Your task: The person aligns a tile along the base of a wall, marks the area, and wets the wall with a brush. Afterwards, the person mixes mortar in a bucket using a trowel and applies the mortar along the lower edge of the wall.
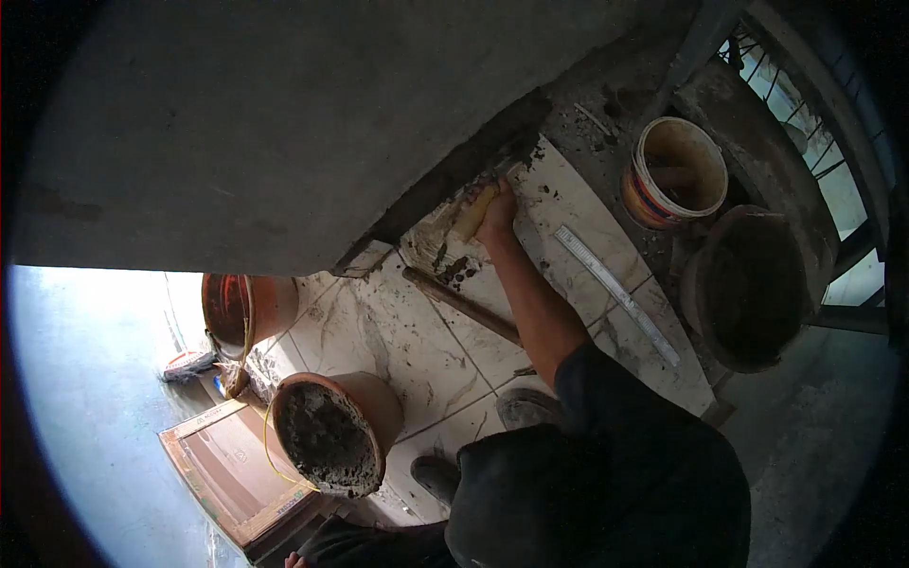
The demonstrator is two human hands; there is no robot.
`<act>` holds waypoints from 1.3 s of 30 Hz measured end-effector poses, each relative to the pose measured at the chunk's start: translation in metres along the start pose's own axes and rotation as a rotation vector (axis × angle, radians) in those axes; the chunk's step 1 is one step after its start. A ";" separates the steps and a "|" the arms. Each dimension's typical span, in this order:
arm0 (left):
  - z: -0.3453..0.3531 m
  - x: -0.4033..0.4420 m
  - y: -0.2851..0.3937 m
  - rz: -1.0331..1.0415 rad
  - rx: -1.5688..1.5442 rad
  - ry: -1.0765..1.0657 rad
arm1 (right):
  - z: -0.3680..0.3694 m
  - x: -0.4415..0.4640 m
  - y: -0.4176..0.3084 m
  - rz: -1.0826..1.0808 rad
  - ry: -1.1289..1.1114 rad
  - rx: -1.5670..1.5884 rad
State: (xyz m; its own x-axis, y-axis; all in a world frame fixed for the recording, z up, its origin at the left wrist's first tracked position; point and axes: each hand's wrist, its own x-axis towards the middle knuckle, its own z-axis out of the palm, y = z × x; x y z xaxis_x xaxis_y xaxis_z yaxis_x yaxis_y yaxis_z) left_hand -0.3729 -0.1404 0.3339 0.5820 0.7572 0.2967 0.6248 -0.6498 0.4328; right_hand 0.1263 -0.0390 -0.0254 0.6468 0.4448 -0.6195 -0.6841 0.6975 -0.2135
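My right hand (497, 213) is closed around a yellow sponge-like block (475, 214), pressed down on the smeared marble-pattern tile beside the foot of the grey wall. Dark mortar crumbs lie around it. Just below my forearm, a wooden stick or tool handle (459, 305) lies across the tiles; my arm and sleeve come close to its lower end. To the right of the arm, a metal ruler-like strip (617, 295) rests flat on the floor. Only a bit of my left hand (295, 560) shows at the bottom edge, its fingers mostly cut off.
An orange bucket of wet mortar (329, 440) stands at lower left, another orange bucket (251, 312) behind it. A brush (189, 366) and a cardboard tile box (222, 464) are nearby. On the right are a paint bucket (674, 170) and a dark tub (748, 289). The grey wall (284, 123) overhangs.
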 end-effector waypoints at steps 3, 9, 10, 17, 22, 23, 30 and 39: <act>0.001 0.000 -0.001 0.009 -0.005 0.004 | -0.019 0.009 -0.010 0.065 -0.379 0.176; 0.000 0.001 -0.003 0.019 -0.021 0.005 | 0.004 -0.006 -0.007 -0.023 -0.038 0.096; -0.001 0.001 -0.003 0.015 -0.017 0.000 | 0.000 -0.001 -0.004 -0.017 -0.032 0.095; -0.003 -0.008 -0.012 -0.001 -0.029 0.013 | -0.003 -0.030 -0.025 -0.030 -0.071 -0.066; -0.007 -0.009 -0.014 -0.016 -0.025 0.018 | -0.027 -0.024 -0.058 -0.149 0.022 -0.257; -0.006 -0.008 -0.014 -0.020 -0.026 0.014 | -0.028 -0.025 -0.062 -0.262 0.137 -0.495; -0.008 -0.007 -0.013 -0.005 -0.019 0.000 | -0.036 0.059 -0.016 -0.506 0.279 -1.111; -0.014 -0.019 -0.019 0.000 -0.022 0.008 | 0.012 0.028 0.005 -0.206 0.122 -0.430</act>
State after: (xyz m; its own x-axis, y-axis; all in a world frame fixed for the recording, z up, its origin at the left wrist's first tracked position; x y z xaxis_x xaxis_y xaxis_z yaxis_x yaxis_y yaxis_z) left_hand -0.4033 -0.1416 0.3317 0.5775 0.7579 0.3033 0.6131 -0.6480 0.4519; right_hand 0.1452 -0.0164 -0.0345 0.7569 0.2346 -0.6100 -0.6396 0.4578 -0.6175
